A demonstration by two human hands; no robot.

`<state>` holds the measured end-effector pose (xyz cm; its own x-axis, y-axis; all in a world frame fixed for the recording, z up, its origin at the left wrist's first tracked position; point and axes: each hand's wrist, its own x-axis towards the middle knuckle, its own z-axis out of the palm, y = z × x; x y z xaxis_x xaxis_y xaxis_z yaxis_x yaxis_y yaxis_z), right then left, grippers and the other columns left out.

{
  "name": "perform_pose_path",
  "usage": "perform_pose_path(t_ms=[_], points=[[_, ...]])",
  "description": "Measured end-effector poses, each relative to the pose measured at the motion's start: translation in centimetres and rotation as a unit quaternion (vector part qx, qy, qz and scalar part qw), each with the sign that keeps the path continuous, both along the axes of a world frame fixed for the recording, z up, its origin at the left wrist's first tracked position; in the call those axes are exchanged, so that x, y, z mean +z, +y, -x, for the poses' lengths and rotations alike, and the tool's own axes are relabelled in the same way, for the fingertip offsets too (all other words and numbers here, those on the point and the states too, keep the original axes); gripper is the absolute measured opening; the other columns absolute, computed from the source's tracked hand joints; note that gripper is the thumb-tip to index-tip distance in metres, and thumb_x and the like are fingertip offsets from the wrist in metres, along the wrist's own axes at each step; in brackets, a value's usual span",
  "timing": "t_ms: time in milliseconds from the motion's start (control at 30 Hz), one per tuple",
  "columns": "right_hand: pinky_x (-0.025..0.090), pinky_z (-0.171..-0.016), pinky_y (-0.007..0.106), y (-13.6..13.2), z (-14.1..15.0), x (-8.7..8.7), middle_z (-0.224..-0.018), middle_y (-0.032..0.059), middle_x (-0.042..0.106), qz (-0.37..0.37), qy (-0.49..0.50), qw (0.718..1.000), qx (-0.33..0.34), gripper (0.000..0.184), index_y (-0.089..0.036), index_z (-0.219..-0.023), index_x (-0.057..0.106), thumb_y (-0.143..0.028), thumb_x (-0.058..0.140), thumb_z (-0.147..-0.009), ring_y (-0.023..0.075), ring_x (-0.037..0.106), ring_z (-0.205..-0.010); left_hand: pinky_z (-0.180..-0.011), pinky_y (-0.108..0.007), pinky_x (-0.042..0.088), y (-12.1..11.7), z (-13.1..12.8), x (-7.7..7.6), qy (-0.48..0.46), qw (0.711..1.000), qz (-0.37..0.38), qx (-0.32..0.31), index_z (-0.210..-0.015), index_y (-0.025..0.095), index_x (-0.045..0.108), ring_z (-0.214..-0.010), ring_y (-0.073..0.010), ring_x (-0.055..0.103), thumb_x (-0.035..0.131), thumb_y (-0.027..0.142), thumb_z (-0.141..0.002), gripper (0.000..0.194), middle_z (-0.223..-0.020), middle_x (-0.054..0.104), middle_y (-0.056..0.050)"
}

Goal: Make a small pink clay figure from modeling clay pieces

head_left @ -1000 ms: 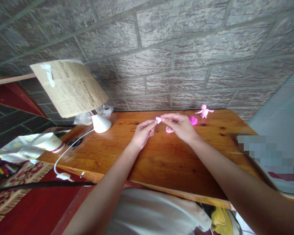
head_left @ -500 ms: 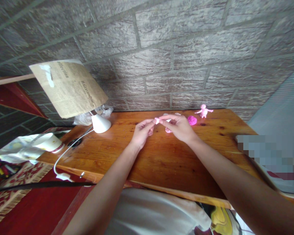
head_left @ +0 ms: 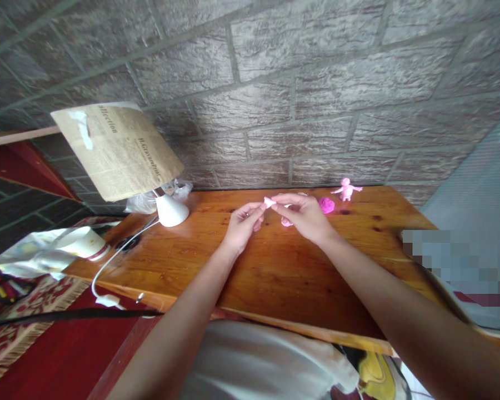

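Observation:
Both my hands meet above the middle of the wooden table. My left hand and my right hand pinch a small piece of light pink clay between their fingertips. Under my right hand lies another pale pink clay lump, partly hidden. A darker pink clay lump sits just right of that hand. Near the wall at the back stands a small pink clay figure with its arms spread.
A white lamp with a newspaper-print shade stands at the back left, its white cord trailing over the table's edge. A paper cup lies on wrapping at the far left. A brick wall runs behind. A blurred object lies at right.
My fingers shifted slightly on the small pink clay piece; both hands stay in nearly the same place.

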<state>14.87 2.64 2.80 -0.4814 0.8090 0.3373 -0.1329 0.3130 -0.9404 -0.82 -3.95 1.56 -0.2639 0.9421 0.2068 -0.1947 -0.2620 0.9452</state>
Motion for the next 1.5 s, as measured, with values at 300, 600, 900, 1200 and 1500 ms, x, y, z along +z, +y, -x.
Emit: perform_pose_path(t_ms=[300, 600, 900, 1200, 1500], points=[[0.039, -0.043, 0.022, -0.16, 0.17, 0.21, -0.085, 0.0046, 0.076, 0.045, 0.027, 0.999, 0.004, 0.042, -0.018, -0.093, 0.08, -0.051, 0.084, -0.066, 0.0069, 0.053, -0.048, -0.045, -0.019, 0.024, -0.15, -0.22, 0.29, 0.018, 1.0, -0.017, 0.013, -0.087, 0.016, 0.075, -0.046, -0.0035, 0.037, 0.088, 0.049, -0.064, 0.043, -0.055, 0.052, 0.005], [0.038, -0.044, 0.022, -0.11, 0.33, 0.27, -0.083, 0.0051, 0.075, 0.087, 0.034, 0.996, 0.004, 0.046, -0.017, -0.093, 0.08, -0.051, 0.086, -0.062, 0.0066, 0.051, -0.049, -0.047, -0.02, 0.025, -0.02, -0.15, -0.03, 0.047, 0.998, -0.03, 0.04, -0.085, 0.016, 0.075, -0.046, -0.0044, 0.039, 0.089, 0.045, -0.062, 0.039, -0.055, 0.056, 0.004], [0.037, -0.046, 0.022, -0.06, 0.13, 0.28, -0.085, 0.0046, 0.073, 0.082, 0.02, 0.996, 0.021, 0.039, -0.017, -0.086, 0.08, -0.05, 0.083, -0.065, 0.0054, 0.049, -0.05, -0.051, -0.022, 0.032, 0.02, -0.06, -0.24, 0.093, 0.993, -0.043, 0.064, -0.084, 0.018, 0.076, -0.053, -0.0072, 0.046, 0.085, 0.05, -0.066, 0.039, -0.062, 0.062, 0.002], [0.037, -0.047, 0.022, -0.15, 0.24, 0.41, -0.085, 0.0066, 0.076, 0.112, 0.009, 0.993, 0.018, 0.041, -0.017, -0.087, 0.081, -0.05, 0.084, -0.064, 0.0063, 0.049, -0.051, -0.051, -0.022, 0.033, -0.18, 0.02, -0.04, 0.097, 0.993, -0.04, 0.06, -0.084, 0.017, 0.078, -0.052, -0.0065, 0.045, 0.084, 0.053, -0.067, 0.041, -0.064, 0.063, 0.001], [0.038, -0.045, 0.022, -0.17, 0.39, 0.19, -0.086, 0.0091, 0.077, 0.122, 0.023, 0.992, -0.012, 0.045, -0.016, -0.088, 0.081, -0.054, 0.084, -0.064, 0.006, 0.049, -0.049, -0.056, -0.022, 0.042, 0.11, 0.08, -0.6, 0.109, 0.988, -0.064, 0.09, -0.09, 0.017, 0.078, -0.057, -0.0082, 0.052, 0.081, 0.051, -0.073, 0.038, -0.075, 0.07, -0.002]])
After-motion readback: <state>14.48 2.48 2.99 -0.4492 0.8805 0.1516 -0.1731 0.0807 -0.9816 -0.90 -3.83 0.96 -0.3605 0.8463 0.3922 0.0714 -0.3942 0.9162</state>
